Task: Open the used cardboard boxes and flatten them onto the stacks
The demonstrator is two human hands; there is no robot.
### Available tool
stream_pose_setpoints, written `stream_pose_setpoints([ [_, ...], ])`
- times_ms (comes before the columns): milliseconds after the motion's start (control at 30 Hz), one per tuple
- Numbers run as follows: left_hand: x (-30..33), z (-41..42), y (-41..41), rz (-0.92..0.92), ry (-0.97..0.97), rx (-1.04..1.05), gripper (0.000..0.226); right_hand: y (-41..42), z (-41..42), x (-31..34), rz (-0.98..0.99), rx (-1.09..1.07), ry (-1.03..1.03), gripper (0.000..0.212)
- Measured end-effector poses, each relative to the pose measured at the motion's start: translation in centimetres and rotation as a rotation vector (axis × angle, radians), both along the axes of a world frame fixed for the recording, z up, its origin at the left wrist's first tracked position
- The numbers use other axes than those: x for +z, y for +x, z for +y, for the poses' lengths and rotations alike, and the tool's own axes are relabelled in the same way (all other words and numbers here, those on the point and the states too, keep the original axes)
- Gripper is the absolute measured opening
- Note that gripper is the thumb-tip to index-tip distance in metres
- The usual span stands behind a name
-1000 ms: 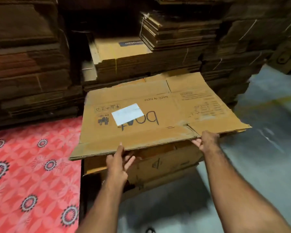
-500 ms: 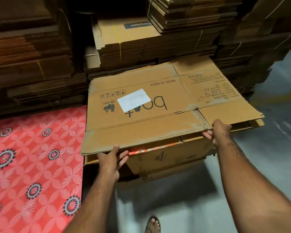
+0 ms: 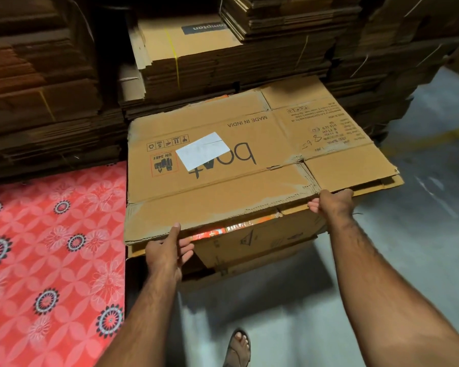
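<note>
A flattened brown cardboard box (image 3: 223, 197) printed "boAt" with a white label lies on top of a low stack of flattened boxes (image 3: 252, 242). My left hand (image 3: 167, 250) holds its near edge at the left, thumb on top and fingers underneath. At the near right edge my right hand (image 3: 331, 202) grips the box, fingers curled under the flap. The box lies almost level on the stack.
Tall tied bundles of flattened cardboard (image 3: 223, 62) rise behind and to the left (image 3: 37, 96). A red patterned mat (image 3: 51, 260) covers the floor at the left. Grey concrete floor (image 3: 421, 234) lies to the right. A sandalled foot (image 3: 237, 348) shows at the bottom.
The box has come down from a raised tilt and moved forward onto the stack. Both hands stayed on its near edge and lowered with it.
</note>
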State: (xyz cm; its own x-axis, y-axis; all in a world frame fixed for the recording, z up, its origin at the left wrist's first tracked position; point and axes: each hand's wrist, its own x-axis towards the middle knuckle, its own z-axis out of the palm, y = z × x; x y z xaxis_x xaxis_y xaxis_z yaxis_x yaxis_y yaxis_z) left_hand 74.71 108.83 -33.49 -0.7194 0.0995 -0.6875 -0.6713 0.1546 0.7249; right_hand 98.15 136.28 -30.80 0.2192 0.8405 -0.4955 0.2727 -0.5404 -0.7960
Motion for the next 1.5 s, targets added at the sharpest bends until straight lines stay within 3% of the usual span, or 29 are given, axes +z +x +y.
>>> stream_pose_setpoints([
  [67,0.5,-0.4,0.0,0.042,-0.105,0.054,0.037,-0.7,-1.7,1.1,-0.320,0.085,0.113,0.057],
  [133,1.0,-1.4,-0.1,0.203,-0.238,0.057,0.035,-2.1,-3.9,1.9,-0.580,0.228,0.343,0.056],
  [200,2.0,-2.9,-0.2,0.633,-0.452,-0.188,0.028,-4.4,-6.2,2.8,-0.642,0.432,0.549,0.049],
  [267,3.5,-4.4,-0.7,1.115,-0.534,-0.514,0.019,-7.3,-8.7,3.1,-0.614,0.657,0.647,0.043],
  [333,4.7,-5.4,-2.0,1.321,-0.540,-0.692,0.021,-10.3,-11.7,3.1,-0.576,0.825,0.699,0.042],
  [533,5.6,-13.1,-7.5,1.376,-0.637,-0.769,0.039,-19.5,-22.8,3.4,-0.500,1.117,0.848,0.046],
  [700,5.8,-26.1,-13.5,1.402,-0.766,-0.621,0.042,-28.4,-36.0,3.8,-0.389,1.293,0.995,0.041],
  [1133,7.9,-65.1,-23.8,1.147,-1.118,-0.273,0.046,-47.6,-74.9,5.3,-0.099,1.654,1.236,0.043],
  [1367,8.1,-77.7,-26.8,0.996,-1.199,-0.107,0.030,-53.0,-89.1,5.1,-0.042,1.813,1.254,0.043],
  [1500,7.3,-82.6,-30.7,0.946,-1.220,-0.067,0.033,-57.4,-94.2,4.1,-0.038,1.854,1.252,0.038],
])
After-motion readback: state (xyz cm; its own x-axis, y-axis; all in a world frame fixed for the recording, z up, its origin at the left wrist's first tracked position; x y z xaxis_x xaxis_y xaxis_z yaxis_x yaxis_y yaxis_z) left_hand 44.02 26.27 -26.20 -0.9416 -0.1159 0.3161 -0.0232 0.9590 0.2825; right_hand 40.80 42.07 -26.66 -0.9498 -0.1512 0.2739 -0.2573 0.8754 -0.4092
